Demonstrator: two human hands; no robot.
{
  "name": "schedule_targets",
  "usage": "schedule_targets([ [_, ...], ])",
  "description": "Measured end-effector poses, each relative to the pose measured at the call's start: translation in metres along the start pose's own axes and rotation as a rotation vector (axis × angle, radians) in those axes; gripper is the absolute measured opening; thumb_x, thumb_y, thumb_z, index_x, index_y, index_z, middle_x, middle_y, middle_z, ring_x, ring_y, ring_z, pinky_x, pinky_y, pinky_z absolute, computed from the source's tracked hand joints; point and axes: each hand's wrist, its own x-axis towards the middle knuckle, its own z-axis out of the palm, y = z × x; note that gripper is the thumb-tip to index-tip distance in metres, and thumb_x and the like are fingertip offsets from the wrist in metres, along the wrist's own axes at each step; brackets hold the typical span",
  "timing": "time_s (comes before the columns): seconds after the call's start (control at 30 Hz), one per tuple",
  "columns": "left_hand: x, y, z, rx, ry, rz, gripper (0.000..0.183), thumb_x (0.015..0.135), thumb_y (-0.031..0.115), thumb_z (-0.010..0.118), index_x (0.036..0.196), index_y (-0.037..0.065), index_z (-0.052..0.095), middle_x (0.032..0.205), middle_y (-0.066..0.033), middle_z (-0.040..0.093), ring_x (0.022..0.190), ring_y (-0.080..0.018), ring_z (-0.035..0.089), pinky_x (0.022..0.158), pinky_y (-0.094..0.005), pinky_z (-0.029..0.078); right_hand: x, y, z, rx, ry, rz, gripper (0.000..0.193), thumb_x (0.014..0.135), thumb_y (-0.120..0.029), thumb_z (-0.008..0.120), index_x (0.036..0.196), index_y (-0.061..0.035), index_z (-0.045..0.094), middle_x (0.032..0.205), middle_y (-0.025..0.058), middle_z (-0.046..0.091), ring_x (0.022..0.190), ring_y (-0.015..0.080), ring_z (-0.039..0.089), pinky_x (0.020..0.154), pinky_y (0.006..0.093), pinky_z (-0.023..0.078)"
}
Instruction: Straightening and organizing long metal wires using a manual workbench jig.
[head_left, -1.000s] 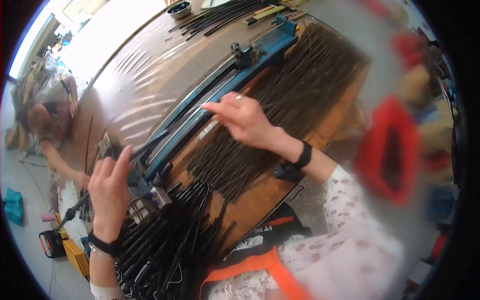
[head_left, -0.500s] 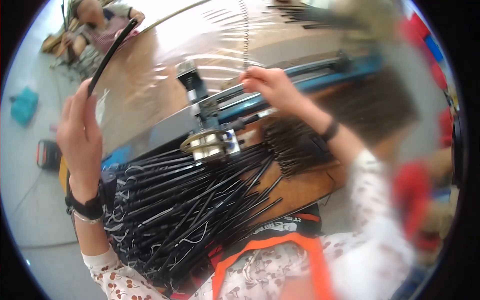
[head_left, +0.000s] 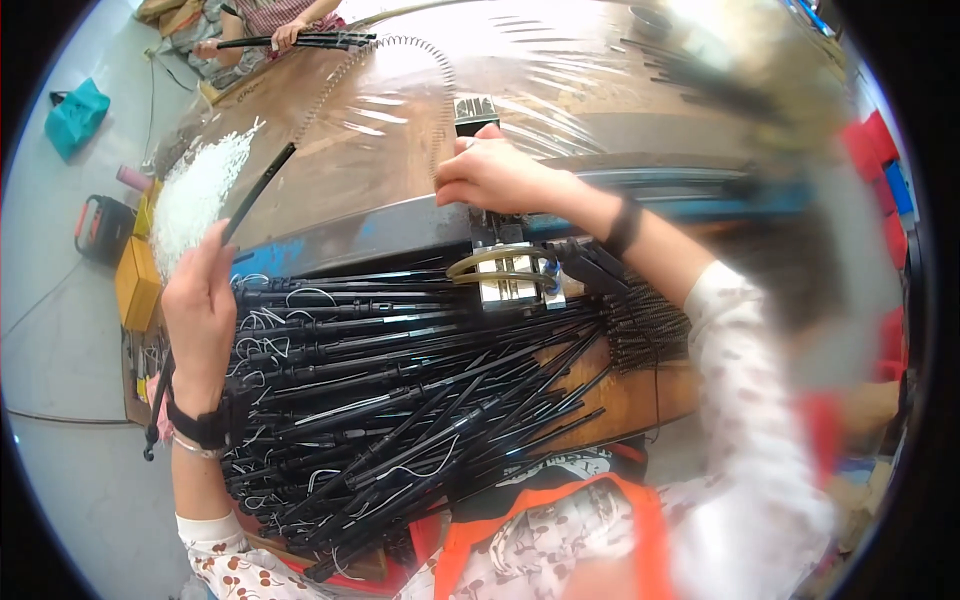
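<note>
- Since the earlier frame, the spring bends from upright into an arch, bringing its far end to the black tube's tip; we cannot tell whether it enters.
- Our left hand: fingers closed round the tube. Right hand: fingers pinching the spring's near end.
- Worktop: heaped black rods.
- Room: teal bag on grey floor.

the counter has a brown top, covered toward its far edge by a clear, wrinkled plastic sheet. white light glares off the sheet, strongest along that edge. past the left edge spreads a pale grey floor crossed by thin dark lines, a teal bag on it. beyond the right edge, red shapes blur.
</note>
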Motion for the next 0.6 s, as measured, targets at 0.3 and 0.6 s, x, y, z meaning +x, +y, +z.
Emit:
schedule_targets([
  [0.3,0.004,-0.005,0.047,-0.033,-0.118,0.006,0.026,0.095,0.013,0.063,0.12,0.014,0.067,0.083,-0.0166,0.063,0.076,-0.0369,0.063,0.065,-0.0443,0.049,-0.171,0.057,-0.074,-0.597,0.285,0.119,0.007,0.083,-0.007,0.07,0.082,-0.0119,0.065,0.076,0.0048,0.062,0.086,0.0265,0.062,0.097,0.0435,0.04],
  [0.6,0.067,0.103,0.176,-0.28,-0.231,0.318,0.015,0.096,0.023,0.06,0.099,0.008,0.06,0.081,-0.0164,0.063,0.075,-0.0383,0.065,0.064,-0.0479,0.052,-0.304,0.101,-0.145,-0.836,0.242,0.33,0.009,0.091,-0.012,0.063,0.091,-0.0055,0.068,0.087,0.0129,0.068,0.091,0.034,0.063,0.09,0.0466,0.045],
])
